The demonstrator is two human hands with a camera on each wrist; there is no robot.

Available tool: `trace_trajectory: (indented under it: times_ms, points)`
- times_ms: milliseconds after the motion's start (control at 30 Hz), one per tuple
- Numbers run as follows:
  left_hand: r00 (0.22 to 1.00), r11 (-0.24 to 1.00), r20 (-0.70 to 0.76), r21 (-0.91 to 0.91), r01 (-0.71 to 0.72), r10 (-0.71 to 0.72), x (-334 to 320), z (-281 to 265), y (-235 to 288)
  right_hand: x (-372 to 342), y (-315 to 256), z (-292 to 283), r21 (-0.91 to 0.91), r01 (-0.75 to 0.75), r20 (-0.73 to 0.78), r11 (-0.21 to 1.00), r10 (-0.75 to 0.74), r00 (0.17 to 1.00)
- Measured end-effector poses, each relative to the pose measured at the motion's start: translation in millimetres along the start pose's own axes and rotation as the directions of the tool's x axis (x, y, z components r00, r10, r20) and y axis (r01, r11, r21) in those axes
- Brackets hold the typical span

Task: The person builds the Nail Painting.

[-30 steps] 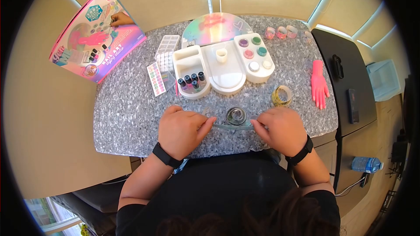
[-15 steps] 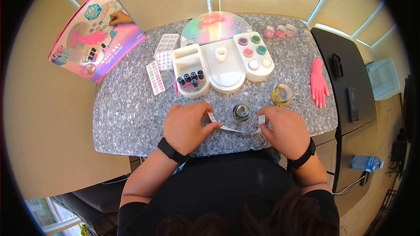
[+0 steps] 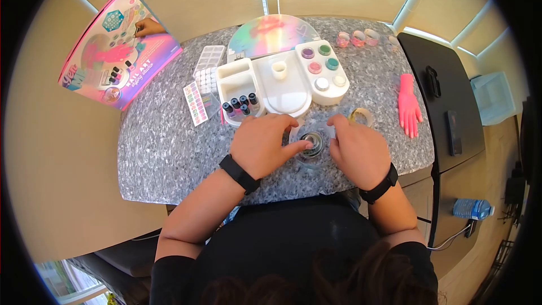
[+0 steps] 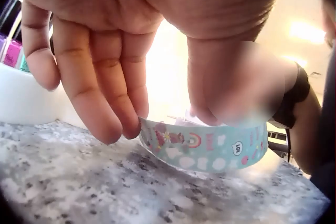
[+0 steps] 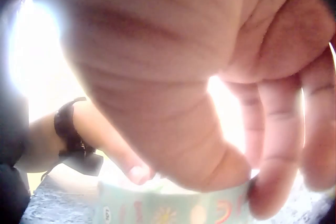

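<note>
A mint-green printed strip (image 4: 205,155) stands on edge on the speckled table, bowed into a curve. It carries a rainbow, flowers and a speech bubble with "LOL". In the head view, the strip's ends rise on both sides of a round coil of dark and clear bands (image 3: 314,146). My left hand (image 3: 261,146) pinches one end, its thumb reaching over the coil and its fingertips along the strip's outer side. The other end is pinched by my right hand (image 3: 361,153), thumb inside and fingers outside. A yellow roll (image 3: 361,117) sits just beyond the right hand.
Behind the hands stands a white nail studio tray (image 3: 288,87) with polish bottles (image 3: 240,103) and glitter pots (image 3: 319,66). A pink model hand (image 3: 409,104) lies at the right. Sticker sheet (image 3: 195,103) and kit box (image 3: 121,51) are at the left, small pink rolls (image 3: 358,38) far right.
Both hands moved forward and closer together, the left also rightward. The strip, earlier stretched in front of the coil with its white side showing, now curves around it.
</note>
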State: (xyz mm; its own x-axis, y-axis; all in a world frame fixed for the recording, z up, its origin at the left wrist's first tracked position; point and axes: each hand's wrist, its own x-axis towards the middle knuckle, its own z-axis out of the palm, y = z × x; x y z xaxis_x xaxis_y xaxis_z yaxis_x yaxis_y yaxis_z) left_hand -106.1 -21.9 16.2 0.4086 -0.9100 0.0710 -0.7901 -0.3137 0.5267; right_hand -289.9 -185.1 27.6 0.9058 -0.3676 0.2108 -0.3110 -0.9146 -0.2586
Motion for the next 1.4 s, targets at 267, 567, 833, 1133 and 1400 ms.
trace_trajectory:
  times_ms: [267,567,833,1133,1400]
  points:
    - [0.995,0.998,-0.082,-0.038,-0.058,0.055,4,19,12,3,4,9,-0.005,-0.003,0.009,1.0,0.003,1.0]
    - [0.995,0.996,-0.063,0.045,-0.076,0.078,-4,12,16,7,8,9,-0.067,-0.205,0.078,0.976,0.21,0.975]
    - [0.964,0.969,-0.104,0.023,-0.245,0.246,-3,11,15,16,1,18,0.186,-0.104,0.115,0.977,0.083,0.99]
    - [0.979,0.983,-0.086,-0.01,-0.185,0.183,0,5,19,24,14,6,0.372,0.012,0.039,0.928,-0.029,0.999]
    - [0.986,0.989,-0.083,-0.026,-0.149,0.146,-4,-5,16,-7,51,5,0.058,-0.223,-0.043,0.973,0.226,0.973]
